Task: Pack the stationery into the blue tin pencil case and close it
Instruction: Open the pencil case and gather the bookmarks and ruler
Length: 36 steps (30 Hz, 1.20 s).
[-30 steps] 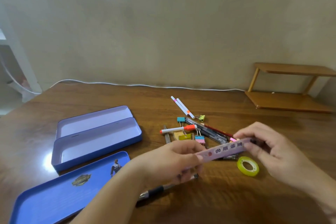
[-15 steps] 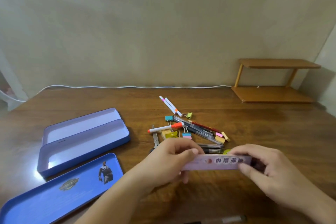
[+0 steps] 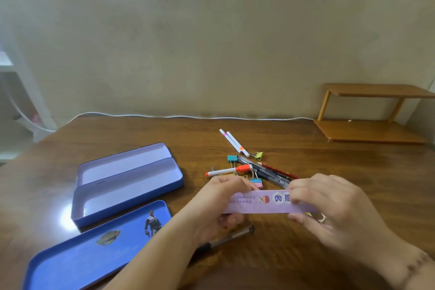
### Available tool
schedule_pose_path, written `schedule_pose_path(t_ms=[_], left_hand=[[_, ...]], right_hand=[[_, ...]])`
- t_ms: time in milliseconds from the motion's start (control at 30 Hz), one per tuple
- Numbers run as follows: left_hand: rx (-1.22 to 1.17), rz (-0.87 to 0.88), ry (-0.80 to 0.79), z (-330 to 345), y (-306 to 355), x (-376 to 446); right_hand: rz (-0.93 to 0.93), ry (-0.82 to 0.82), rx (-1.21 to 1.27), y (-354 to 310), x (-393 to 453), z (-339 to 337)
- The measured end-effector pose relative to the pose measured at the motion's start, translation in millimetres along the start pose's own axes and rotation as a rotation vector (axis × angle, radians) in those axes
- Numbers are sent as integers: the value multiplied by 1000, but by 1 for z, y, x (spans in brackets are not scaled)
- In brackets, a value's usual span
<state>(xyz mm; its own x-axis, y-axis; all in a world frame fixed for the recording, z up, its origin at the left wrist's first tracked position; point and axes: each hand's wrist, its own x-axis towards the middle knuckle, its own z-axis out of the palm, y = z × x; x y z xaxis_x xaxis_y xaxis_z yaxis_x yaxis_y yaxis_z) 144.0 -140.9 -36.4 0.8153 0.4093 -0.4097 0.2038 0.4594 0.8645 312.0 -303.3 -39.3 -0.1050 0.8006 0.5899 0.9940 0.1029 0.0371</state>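
Open tin [image 3: 127,186] left of stationery pile [image 3: 251,167]; lid [image 3: 94,242] before tin.

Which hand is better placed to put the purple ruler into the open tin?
Left. The left hand grips the flat purple plastic ruler on the side nearer the open blue tin tray; the right hand holds the far end.

Left hand [image 3: 219,205] and right hand [image 3: 329,205], fingers curled, pinching.
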Motion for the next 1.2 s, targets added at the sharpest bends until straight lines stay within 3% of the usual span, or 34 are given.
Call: schedule_pose_path(t_ms=[267,433,600,667,733,833,933,1200], left_hand=[[90,155,173,-13,11,0],[55,276,155,-39,31,-22],[460,406,319,-81,62,-64],[536,479,459,-111,69,-82],[691,546,723,-154,67,-95],[996,425,1056,-219,49,-103],[1006,303,1041,-251,24,-98],[1029,374,809,-259,5,-90]], right_hand=[[-166,-14,-276,-5,32,9],[-258,76,-261,-14,72,12],[-229,19,-111,-28,127,34],[-219,-44,-75,-37,150,48],[-237,-85,-49,-49,173,68],[-287,-146,-36,-74,204,101],[-315,-287,-70,-100,223,134],[-254,-484,-28,-129,231,182]])
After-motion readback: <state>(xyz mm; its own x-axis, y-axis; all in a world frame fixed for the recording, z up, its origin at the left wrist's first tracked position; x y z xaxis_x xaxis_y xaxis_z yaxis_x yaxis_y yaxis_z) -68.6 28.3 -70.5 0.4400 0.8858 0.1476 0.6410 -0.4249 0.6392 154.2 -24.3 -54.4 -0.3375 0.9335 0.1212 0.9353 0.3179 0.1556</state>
